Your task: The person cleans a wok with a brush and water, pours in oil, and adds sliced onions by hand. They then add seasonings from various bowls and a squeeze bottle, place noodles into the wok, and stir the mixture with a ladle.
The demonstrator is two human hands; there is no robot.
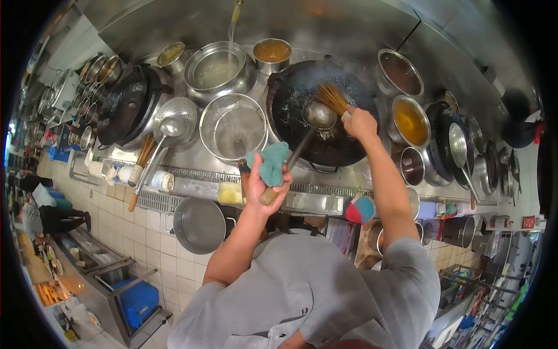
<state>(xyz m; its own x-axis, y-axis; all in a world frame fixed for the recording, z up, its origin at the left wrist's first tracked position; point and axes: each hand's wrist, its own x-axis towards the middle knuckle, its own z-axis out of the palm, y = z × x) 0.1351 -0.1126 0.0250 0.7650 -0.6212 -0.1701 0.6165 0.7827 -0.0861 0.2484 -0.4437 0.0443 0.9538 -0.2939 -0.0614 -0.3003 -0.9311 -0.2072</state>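
Note:
My left hand [264, 192] is closed around the wooden-ended handle of a ladle, with a folded teal cloth [272, 164] in the same grip. The ladle bowl [319, 116] rests over the black wok [296, 142]. In my right hand [360, 124] is a bamboo wok brush [331, 98], its bristles beside the ladle bowl. Pale froth and bits show in the wok, and faint steam rises from it. Left of the wok sits a round wire-mesh strainer [224, 125], close to my left hand.
A tap [233, 26] runs water into a metal pot [247, 80] at the back. On the right stand a container of yellow liquid [414, 121] and one of reddish liquid [401, 70]. A perforated skimmer [180, 110] lies to the left. Another person [55, 214] is at far left.

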